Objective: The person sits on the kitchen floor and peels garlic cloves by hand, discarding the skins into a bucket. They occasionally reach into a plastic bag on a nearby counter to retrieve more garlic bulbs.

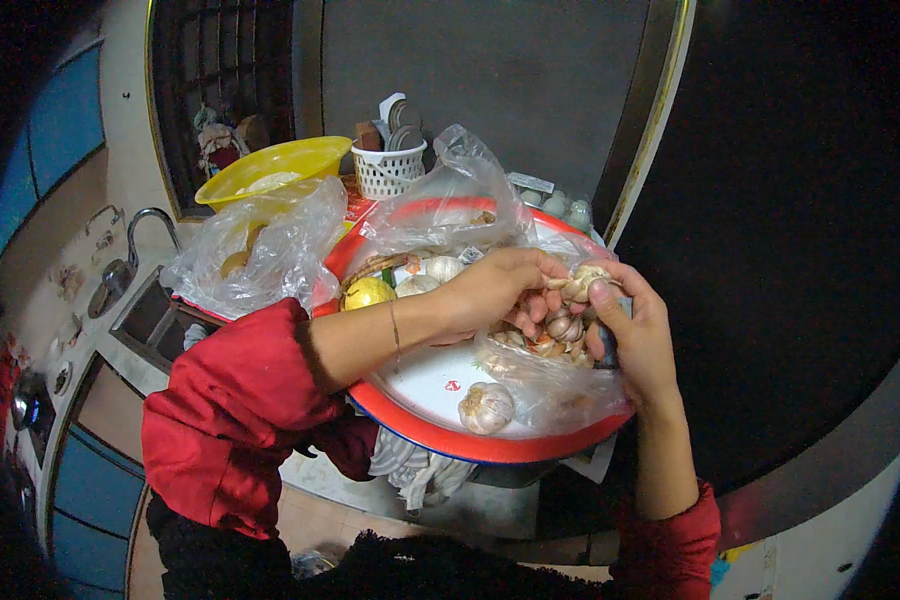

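My right hand [637, 319] holds a pale, partly peeled garlic bulb [588, 285] between thumb and fingers, over the right part of a round tray. At the bulb's left edge, the fingertips of my left hand [517, 281] pinch it. Just below both hands, a whole garlic bulb [565, 325] and loose skins or cloves [546, 348] lie in a clear plastic bag [562, 394]. One more garlic bulb [486, 409] sits near the front rim of the white tray [420, 382], whose border is red.
A yellow round fruit [368, 293] and white bulbs [444, 268] lie at the tray's left. Behind stand another plastic bag [450, 217], a white basket [390, 169] and a yellow basin [277, 161]. Left of the tray is a bag with round items [259, 251], beside a sink [154, 322].
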`<control>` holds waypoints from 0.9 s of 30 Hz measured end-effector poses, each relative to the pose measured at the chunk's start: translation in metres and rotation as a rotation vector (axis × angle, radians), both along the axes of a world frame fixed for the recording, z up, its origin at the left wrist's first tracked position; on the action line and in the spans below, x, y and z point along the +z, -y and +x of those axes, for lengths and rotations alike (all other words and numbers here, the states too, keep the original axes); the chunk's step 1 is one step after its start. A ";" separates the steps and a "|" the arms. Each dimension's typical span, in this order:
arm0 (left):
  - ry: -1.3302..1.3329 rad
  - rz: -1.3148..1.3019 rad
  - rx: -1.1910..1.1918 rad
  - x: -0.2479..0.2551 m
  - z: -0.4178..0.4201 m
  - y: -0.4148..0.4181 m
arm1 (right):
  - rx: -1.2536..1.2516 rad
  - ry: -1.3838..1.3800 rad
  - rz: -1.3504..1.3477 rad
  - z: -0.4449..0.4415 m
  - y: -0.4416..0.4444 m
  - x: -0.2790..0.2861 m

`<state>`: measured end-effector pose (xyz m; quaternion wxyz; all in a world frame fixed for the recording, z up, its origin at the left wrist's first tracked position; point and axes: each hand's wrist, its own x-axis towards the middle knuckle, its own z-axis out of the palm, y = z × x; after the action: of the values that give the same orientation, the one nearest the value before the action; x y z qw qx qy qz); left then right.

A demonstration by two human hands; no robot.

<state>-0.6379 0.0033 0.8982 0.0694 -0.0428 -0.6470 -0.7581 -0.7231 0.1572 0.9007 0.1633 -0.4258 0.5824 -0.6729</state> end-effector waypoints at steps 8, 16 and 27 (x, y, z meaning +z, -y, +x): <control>-0.083 -0.161 0.003 -0.011 -0.006 0.009 | -0.001 -0.007 -0.007 0.002 0.000 0.000; -0.093 -0.317 -0.011 -0.002 0.000 -0.003 | -0.027 -0.069 -0.014 -0.003 0.001 -0.002; -0.353 -0.840 0.308 -0.011 0.000 -0.003 | -0.044 -0.096 0.044 0.006 0.001 -0.003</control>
<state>-0.6379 0.0065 0.8872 0.2666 -0.0988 -0.8743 -0.3933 -0.7170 0.1557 0.8976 0.1297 -0.4410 0.6134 -0.6422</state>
